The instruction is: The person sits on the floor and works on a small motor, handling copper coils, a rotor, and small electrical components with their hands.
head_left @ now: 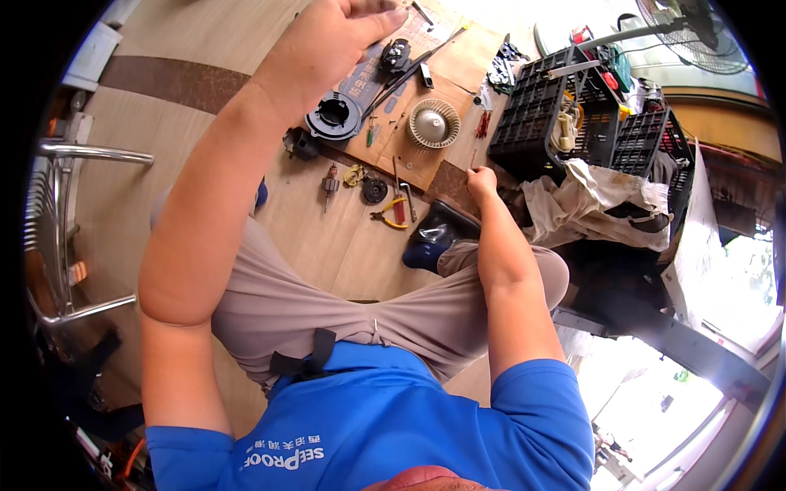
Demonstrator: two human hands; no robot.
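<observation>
My left hand reaches out over the far left of a cardboard sheet; its thumb and fingers are pinched together at the upper edge, and what they hold cannot be made out. Near my right knee, my right hand is closed around a thin rod. Between the hands, a pale blower wheel lies on the cardboard. A black ring-shaped housing sits below my left wrist, with a black plastic part farther off. A small green-handled screwdriver lies between housing and wheel.
On the floor before me lie a motor armature, a round black cap, yellow-handled pliers and a red-handled tool. Black crates and a draped cloth stand at right. A metal-framed chair is at left.
</observation>
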